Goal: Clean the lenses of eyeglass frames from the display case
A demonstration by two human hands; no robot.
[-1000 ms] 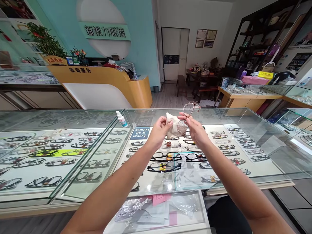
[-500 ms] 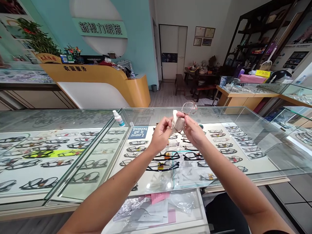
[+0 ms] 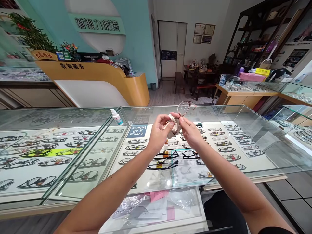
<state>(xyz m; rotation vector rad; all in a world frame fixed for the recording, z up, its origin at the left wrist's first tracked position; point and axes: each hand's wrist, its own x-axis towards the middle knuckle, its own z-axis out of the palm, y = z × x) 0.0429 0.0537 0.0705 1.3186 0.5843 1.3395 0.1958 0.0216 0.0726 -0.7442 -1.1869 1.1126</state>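
Note:
Above the glass display counter (image 3: 219, 113) I hold a pair of pink-framed glasses (image 3: 185, 108). My right hand (image 3: 190, 132) pinches the frame at its lower lens. My left hand (image 3: 158, 131) is closed on a small white cleaning cloth (image 3: 174, 125), pressed against that lens. The upper lens sticks out above my fingers. Both arms reach forward over the counter.
Rows of spectacle frames (image 3: 163, 162) lie under the glass. A small spray bottle (image 3: 116, 117) stands on the counter to the left, by a blue sign (image 3: 136, 131). Papers and plastic bags (image 3: 156, 204) lie on a lower shelf near me. A yellow reception desk (image 3: 102, 81) stands behind.
The cloth is now bunched smaller between my fingers and my hands have come closer together around the lens. The view has shifted slightly.

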